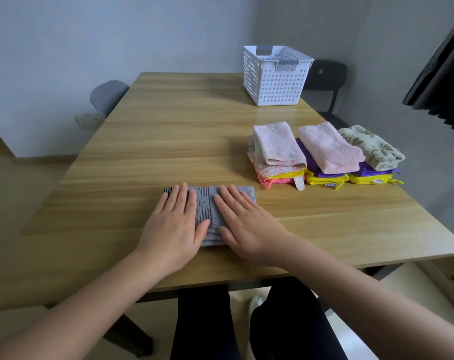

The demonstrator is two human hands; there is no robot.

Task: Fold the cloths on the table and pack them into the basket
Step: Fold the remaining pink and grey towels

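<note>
Two bare forearms [90,294] reach in from the bottom of the frame. The left hand [172,227] and right hand [249,227] lie flat side by side on a grey cloth [210,211]. Their fingers are straight and slightly spread, pressing down and gripping nothing. The cloth is a folded rectangle of ribbed terry with a dark striped edge at its left end. It lies at centre frame on the table [168,141], a smooth wood-grain top with rounded corners.

At centre right, three folded pieces top neat layered piles set just beside each other:
- a speckled pink towel [277,149] over yellow and coral
- a fluffy pink towel [329,149] over purple and yellow
- a leaf-print cloth [374,149] over purple and yellow

Well apart from them, at upper right near the table's far edge, stands the basket [272,81]. It is rigid white plastic, box-shaped, with walls pierced by rows of round holes and grey handles.
</note>
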